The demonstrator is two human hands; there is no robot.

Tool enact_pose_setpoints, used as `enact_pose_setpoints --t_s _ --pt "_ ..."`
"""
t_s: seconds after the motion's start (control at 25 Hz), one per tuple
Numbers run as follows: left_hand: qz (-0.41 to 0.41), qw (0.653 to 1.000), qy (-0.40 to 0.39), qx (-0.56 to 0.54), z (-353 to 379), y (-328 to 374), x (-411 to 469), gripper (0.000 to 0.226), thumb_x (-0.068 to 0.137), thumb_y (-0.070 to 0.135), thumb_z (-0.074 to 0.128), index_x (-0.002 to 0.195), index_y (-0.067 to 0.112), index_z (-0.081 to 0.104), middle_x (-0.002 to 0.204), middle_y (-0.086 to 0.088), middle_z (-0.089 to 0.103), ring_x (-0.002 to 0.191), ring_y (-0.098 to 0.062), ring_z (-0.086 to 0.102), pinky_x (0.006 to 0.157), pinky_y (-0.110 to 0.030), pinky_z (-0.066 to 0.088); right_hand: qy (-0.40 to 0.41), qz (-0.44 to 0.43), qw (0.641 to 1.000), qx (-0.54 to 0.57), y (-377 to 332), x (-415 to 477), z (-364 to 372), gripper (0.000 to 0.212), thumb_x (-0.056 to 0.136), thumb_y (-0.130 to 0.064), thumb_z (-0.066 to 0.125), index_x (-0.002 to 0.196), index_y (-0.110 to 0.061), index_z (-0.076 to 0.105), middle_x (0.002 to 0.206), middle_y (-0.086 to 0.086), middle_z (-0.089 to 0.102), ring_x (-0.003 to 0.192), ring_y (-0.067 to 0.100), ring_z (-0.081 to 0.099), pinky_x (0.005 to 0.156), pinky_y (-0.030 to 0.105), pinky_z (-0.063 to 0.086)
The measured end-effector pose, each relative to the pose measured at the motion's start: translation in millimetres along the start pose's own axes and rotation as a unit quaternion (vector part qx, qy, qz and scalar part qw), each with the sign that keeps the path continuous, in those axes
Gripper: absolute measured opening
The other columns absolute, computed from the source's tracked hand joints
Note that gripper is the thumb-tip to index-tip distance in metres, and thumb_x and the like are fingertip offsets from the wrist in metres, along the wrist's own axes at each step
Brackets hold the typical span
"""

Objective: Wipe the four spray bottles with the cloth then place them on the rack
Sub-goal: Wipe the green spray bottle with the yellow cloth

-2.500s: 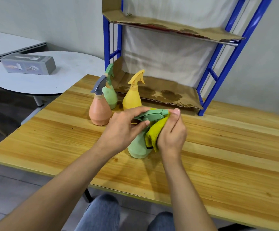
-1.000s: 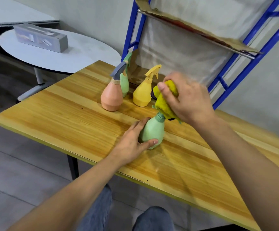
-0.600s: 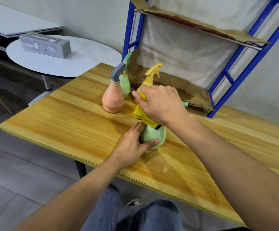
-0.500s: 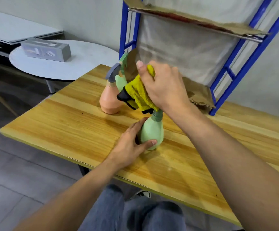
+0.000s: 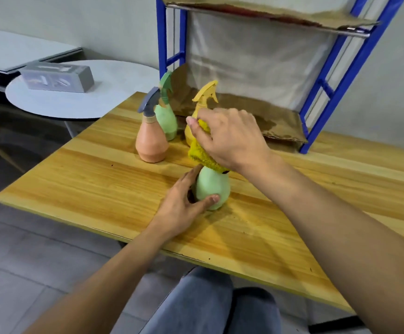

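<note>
A pale green spray bottle stands upright near the middle of the wooden table. My left hand grips its round base with thumb and fingers around it. My right hand holds the yellow cloth wrapped over the bottle's head, which is hidden. Behind stand an orange bottle with a grey trigger, a second green bottle and a yellow bottle, the last partly behind my hand. The blue rack with cardboard-lined shelves rises at the table's back.
A round white table with a grey box stands to the left, beyond the wooden table's corner. The rack's lower cardboard shelf lies at table level. My knees in jeans show below the near edge.
My right hand with the cloth has come down from a raised position onto the bottle's head and neck. My left hand has stayed around the bottle's base.
</note>
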State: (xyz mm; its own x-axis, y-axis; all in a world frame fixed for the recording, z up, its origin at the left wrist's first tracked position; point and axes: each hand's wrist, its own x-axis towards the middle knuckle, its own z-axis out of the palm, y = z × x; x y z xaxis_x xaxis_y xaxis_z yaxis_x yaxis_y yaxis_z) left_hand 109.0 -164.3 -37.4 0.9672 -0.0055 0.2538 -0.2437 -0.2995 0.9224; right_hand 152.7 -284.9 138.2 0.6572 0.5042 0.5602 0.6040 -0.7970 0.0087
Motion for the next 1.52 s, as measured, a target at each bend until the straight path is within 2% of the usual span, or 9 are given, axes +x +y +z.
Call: enact_pose_setpoints --t_s 0.12,0.32,0.44,0.68,0.92,1.16,1.24,1.36,1.52 --pt "0.005 1.000 -0.018 -0.002 -3 3 0 0.081 0.074 0.072 0.077 0.145 0.060 0.039 0.146 0.026 0.050 0.140 -0.005 0.048 0.116 -0.044 0.045 0.151 0.188 0.958 0.155 21 6 -28 0.046 0.101 -0.056 0.037 0.075 -0.020 0.049 0.069 0.001 0.054 0.077 0.037 0.059 0.063 0.039 0.039" --pt "0.015 1.000 -0.027 -0.001 -1 -5 4 0.086 0.078 0.068 0.078 0.151 0.044 0.040 0.148 0.013 0.054 0.140 -0.013 0.051 0.115 -0.048 0.045 0.125 0.102 0.987 0.010 21 -40 -9 0.040 0.098 -0.060 0.042 0.102 -0.025 0.062 0.090 -0.002 0.064 0.082 0.026 0.065 0.065 0.039 0.050" --pt "0.028 0.999 -0.015 0.001 0 -6 5 0.083 0.078 0.069 0.077 0.149 0.045 0.041 0.148 0.013 0.054 0.140 -0.012 0.050 0.115 -0.047 0.044 0.180 0.160 0.963 0.124 17 -34 11 0.035 0.103 -0.046 0.044 0.086 -0.019 0.059 0.071 -0.008 0.056 0.066 0.016 0.057 0.060 0.039 0.047" --pt "0.030 0.999 -0.016 0.006 -2 -5 2 0.078 0.079 0.067 0.077 0.146 0.056 0.040 0.147 0.021 0.051 0.141 -0.008 0.048 0.114 -0.046 0.046 0.332 0.432 0.641 0.541 23 -42 24 0.040 0.102 -0.033 0.053 0.065 -0.023 0.065 0.061 -0.014 0.064 0.065 0.004 0.059 0.072 0.026 0.047" --pt "0.047 0.999 -0.005 0.012 5 -13 1 0.079 0.079 0.068 0.075 0.147 0.057 0.038 0.148 0.017 0.053 0.140 -0.010 0.049 0.114 -0.046 0.045 0.385 0.388 0.716 0.435 8 -56 57 0.040 0.106 -0.029 0.041 0.071 -0.019 0.057 0.058 -0.010 0.053 0.058 0.007 0.050 0.065 0.022 0.044" --pt "0.048 0.998 -0.018 0.025 -2 -8 3 0.088 0.079 0.069 0.074 0.154 0.043 0.037 0.147 0.015 0.054 0.139 -0.011 0.050 0.113 -0.046 0.047 0.259 0.294 0.901 0.187 35 -84 58 0.046 0.107 -0.043 0.032 0.090 -0.013 0.063 0.068 -0.001 0.060 0.063 0.020 0.057 0.059 0.033 0.039" --pt "0.040 0.999 -0.018 0.027 -5 -8 2 0.090 0.078 0.070 0.073 0.154 0.043 0.036 0.147 0.016 0.052 0.139 -0.008 0.049 0.114 -0.045 0.047 0.284 0.350 0.870 0.199 42 -95 57 0.041 0.106 -0.040 0.036 0.083 -0.018 0.062 0.063 -0.009 0.054 0.057 0.005 0.051 0.058 0.027 0.036" --pt "0.044 0.998 -0.022 0.028 -3 -6 1 0.089 0.078 0.071 0.073 0.154 0.045 0.035 0.148 0.018 0.051 0.140 -0.007 0.048 0.114 -0.045 0.046 0.408 0.412 0.731 0.360 44 -88 51 0.041 0.104 -0.040 0.038 0.076 -0.023 0.062 0.067 -0.011 0.060 0.063 0.001 0.054 0.070 0.033 0.048" --pt "0.042 0.999 -0.018 0.018 -6 -6 2 0.078 0.078 0.068 0.076 0.146 0.058 0.039 0.147 0.020 0.052 0.139 -0.004 0.049 0.114 -0.043 0.046 0.339 0.324 0.801 0.372 18 -58 40 0.035 0.107 -0.030 0.038 0.090 -0.014 0.063 0.071 -0.011 0.059 0.067 -0.004 0.056 0.067 0.018 0.045"
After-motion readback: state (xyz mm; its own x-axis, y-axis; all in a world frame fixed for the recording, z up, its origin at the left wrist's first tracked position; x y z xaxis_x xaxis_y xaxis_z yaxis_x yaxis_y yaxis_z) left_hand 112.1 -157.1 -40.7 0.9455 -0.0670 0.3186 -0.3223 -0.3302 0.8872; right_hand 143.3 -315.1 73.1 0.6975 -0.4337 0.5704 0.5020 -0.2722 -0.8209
